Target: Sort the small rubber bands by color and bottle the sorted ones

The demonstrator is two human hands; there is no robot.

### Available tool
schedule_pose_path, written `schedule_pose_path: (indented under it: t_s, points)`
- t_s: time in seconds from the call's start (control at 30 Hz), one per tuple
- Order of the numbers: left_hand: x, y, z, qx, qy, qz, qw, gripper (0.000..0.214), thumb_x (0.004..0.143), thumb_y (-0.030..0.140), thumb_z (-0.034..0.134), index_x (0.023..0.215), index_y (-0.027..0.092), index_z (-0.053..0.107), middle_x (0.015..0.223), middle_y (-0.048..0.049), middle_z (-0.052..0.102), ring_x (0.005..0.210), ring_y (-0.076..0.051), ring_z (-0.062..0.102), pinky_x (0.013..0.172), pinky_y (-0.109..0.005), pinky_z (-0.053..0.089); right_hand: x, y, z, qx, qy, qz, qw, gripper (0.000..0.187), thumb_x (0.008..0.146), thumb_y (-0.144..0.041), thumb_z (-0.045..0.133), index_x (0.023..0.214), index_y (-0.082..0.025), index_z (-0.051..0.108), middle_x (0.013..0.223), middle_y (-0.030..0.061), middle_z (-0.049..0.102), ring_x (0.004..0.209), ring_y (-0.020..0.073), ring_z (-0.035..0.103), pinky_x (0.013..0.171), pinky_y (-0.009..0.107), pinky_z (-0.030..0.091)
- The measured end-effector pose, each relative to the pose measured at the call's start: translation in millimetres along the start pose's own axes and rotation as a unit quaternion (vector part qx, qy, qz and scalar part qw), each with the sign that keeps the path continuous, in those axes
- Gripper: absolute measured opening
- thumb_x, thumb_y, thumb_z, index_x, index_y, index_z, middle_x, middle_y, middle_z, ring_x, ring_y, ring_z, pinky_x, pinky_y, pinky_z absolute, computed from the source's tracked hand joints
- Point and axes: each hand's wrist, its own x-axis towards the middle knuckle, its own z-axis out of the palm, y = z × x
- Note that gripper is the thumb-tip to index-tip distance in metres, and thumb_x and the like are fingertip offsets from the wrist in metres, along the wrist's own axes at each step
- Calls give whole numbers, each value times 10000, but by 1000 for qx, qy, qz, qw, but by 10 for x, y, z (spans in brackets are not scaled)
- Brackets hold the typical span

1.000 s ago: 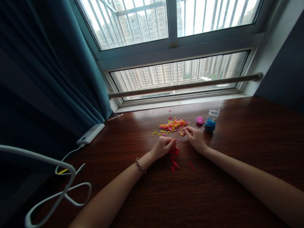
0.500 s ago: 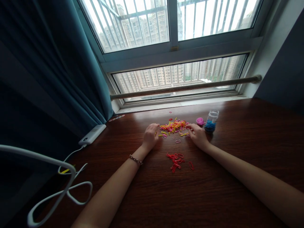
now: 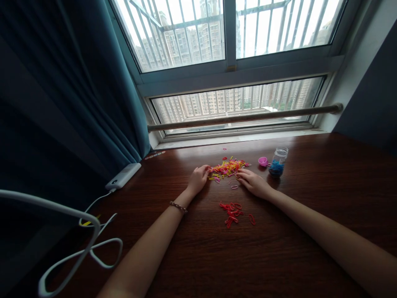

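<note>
A mixed pile of small pink, yellow and orange rubber bands (image 3: 228, 167) lies on the dark wooden table (image 3: 279, 248) near the window. My left hand (image 3: 198, 179) rests at the pile's left edge, fingers loosely stretched and the tips touching the bands. My right hand (image 3: 253, 182) is at the pile's lower right edge with its fingertips drawn together on the bands; what they pinch is too small to make out. A separate small heap of red bands (image 3: 232, 210) lies nearer to me, between my forearms.
A small glass jar with blue bands inside (image 3: 277, 162) stands right of the pile, its pink lid (image 3: 263, 161) beside it. A white power bank (image 3: 123, 175) with a looping white cable (image 3: 89, 244) sits at the left by the teal curtain (image 3: 77, 91).
My left hand left the red heap and moved forward to the mixed pile's left edge. My right hand stayed at the pile's right side. The view has tilted slightly.
</note>
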Motion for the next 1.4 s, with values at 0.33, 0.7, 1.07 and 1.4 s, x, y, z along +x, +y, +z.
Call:
schedule_pose_path:
  t_s: [0.33, 0.7, 1.07, 1.4]
  points:
    - [16, -103, -26, -26, 42, -32, 998, 142, 740, 200, 549, 849, 166, 633, 801, -49, 648, 761, -181, 587, 751, -317, 446, -21, -188, -93, 60, -6, -57, 997, 260, 862, -246, 399, 921, -194, 647, 1002, 73, 631, 923, 177, 586, 823, 309, 456]
    - [18, -166, 63, 12, 33, -5, 999, 284, 740, 104, 529, 1010, 180, 575, 880, -34, 658, 868, -183, 580, 826, -319, 441, -5, -90, -63, 39, 110, -4, 993, 232, 841, -234, 421, 806, -181, 644, 867, 68, 651, 810, 187, 598, 751, 300, 457]
    - [13, -145, 54, -2, 37, 18, 999, 212, 723, 75, 517, 903, 165, 583, 783, -27, 606, 725, -146, 567, 709, -273, 451, 14, 94, -67, 37, 195, 143, 970, 297, 823, -300, 396, 870, -152, 649, 870, 89, 668, 784, 212, 609, 710, 308, 451]
    - [15, -137, 56, -20, 46, 17, 999, 211, 710, 66, 529, 893, 154, 588, 830, -39, 594, 691, -132, 569, 678, -264, 475, 1, -41, -69, 24, 89, 20, 996, 203, 795, -249, 491, 876, -201, 672, 885, 57, 668, 876, 201, 567, 791, 335, 434]
